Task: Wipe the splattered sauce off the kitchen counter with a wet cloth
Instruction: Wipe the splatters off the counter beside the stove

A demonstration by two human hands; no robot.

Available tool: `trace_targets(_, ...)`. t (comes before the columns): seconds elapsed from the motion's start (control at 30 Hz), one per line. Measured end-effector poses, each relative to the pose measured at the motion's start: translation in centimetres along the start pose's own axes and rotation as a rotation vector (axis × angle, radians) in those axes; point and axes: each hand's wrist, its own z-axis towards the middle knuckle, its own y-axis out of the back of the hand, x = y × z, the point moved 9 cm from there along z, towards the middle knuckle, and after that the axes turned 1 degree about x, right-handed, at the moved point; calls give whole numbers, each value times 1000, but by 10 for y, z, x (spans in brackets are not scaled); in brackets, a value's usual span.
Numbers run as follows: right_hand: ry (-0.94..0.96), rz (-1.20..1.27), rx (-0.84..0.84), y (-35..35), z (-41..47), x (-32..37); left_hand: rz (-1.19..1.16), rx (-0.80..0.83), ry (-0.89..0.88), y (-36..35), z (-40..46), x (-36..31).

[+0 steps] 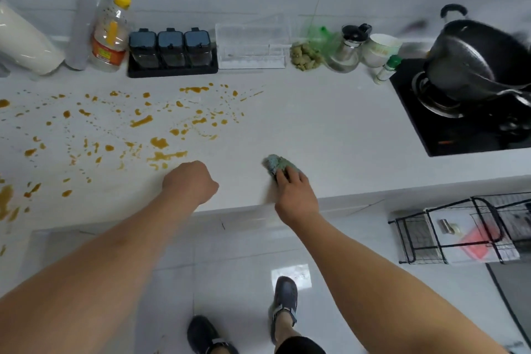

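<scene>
Mostly undone: sauce (161,142) covered the desk's (316,123) left; right hand (296,195) gripped the cloth (275,164), left hand (189,182) fisted, empty.

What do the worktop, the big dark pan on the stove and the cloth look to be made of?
Counter: probably stone or a stone-like composite; pale, smooth, faintly speckled, matt.
Pan: apparently dark metal, perhaps non-stick coated; dull sheen, thin rim.
Cloth: soft greenish fabric, bunched under the right hand; its weave is too blurred to tell.
</scene>
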Motion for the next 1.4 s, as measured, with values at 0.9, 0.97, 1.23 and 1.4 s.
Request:
trace_targets(0.9, 72, -116, 19, 56, 131, -41, -59, 54, 280, -51, 11, -71)
trace_targets(0.97, 281, -140, 56, 36, 118, 15, -72, 53, 267, -52, 10, -68)
trace_targets(1.23, 518, -225, 185, 34, 144, 38, -307, -14, 354, -14, 7, -15)
trace_targets(1.4, 320, -79, 134, 88, 227, -11, -409, -14, 609, -34, -3, 32)
